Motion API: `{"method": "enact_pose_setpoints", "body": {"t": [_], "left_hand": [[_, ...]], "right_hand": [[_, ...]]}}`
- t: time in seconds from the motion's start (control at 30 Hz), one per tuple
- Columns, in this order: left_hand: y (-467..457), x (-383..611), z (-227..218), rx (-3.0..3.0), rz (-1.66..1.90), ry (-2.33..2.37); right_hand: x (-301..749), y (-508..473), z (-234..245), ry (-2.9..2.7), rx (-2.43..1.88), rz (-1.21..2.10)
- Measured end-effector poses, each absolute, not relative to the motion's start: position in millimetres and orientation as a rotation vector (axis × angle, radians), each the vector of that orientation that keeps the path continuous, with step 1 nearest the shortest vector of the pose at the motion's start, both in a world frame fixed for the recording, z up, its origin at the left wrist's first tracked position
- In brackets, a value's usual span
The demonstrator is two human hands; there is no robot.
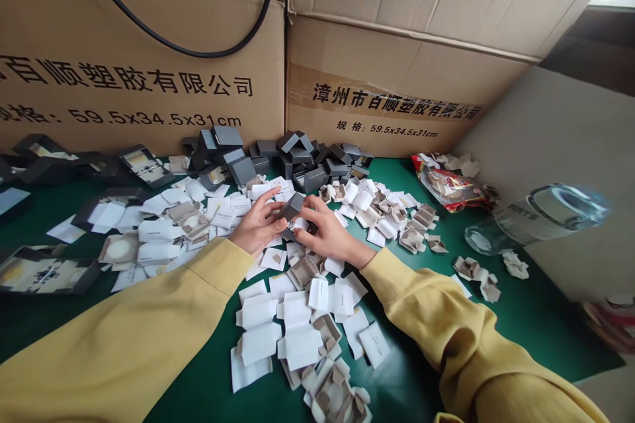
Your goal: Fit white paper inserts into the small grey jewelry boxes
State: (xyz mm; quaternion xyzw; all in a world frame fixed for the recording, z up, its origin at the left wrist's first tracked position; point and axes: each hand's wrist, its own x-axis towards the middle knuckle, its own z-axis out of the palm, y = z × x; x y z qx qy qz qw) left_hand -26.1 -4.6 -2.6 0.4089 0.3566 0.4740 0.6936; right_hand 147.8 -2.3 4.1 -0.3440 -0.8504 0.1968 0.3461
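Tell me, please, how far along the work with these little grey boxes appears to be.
Done, it seems: a heap of closed grey boxes lies by the cartons. In hand: the left hand and right hand hold one grey box between them. Left, probably: many flat white cards and folded inserts lie scattered on the green table.
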Motion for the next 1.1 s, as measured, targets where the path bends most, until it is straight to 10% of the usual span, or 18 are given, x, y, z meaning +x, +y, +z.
{"method": "enact_pose_setpoints", "body": {"t": [1.1], "left_hand": [[-5,-26,-8,0.872,1.151,0.777]], "right_hand": [[145,-11,-10,-2.249,-0.856,0.347]]}}
